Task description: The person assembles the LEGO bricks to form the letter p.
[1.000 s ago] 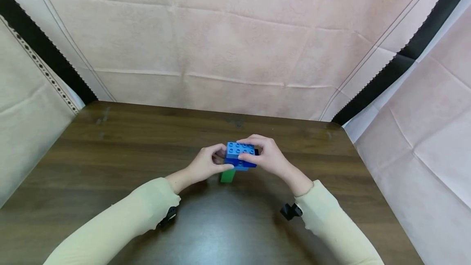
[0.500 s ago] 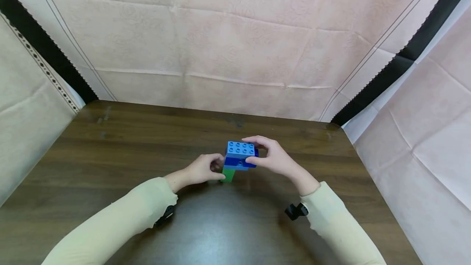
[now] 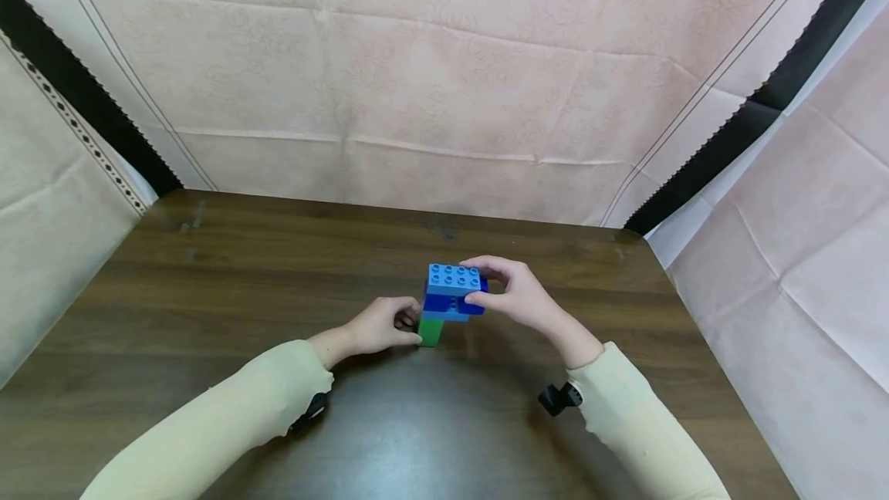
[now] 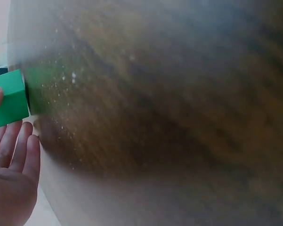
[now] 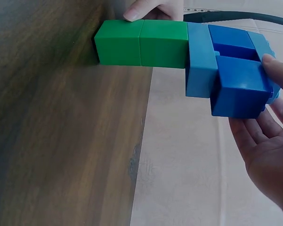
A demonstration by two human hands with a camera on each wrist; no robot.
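A stack of toy building bricks stands on the brown table (image 3: 278, 268). Its base is two green bricks (image 5: 141, 44), one above the other. Above them come a light blue brick (image 5: 201, 61), two dark blue bricks (image 5: 241, 84) side by side, and a studded light blue brick (image 3: 454, 278) on top. My left hand (image 3: 378, 326) holds the green base from the left, its thumb on the near face. My right hand (image 3: 512, 293) pinches the right-hand dark blue brick between thumb and fingers. The far-side fingertips are partly hidden in the head view.
Pale cloth walls (image 3: 444, 99) rise behind the table and at both sides. Black strips (image 3: 743, 114) run along the cloth corners. Each sleeve bears a small black wrist camera (image 3: 559, 398).
My left hand has come down from the upper blue bricks to the green base. My right hand has drawn slightly right, from the top brick to the dark blue one. The stack stays put.
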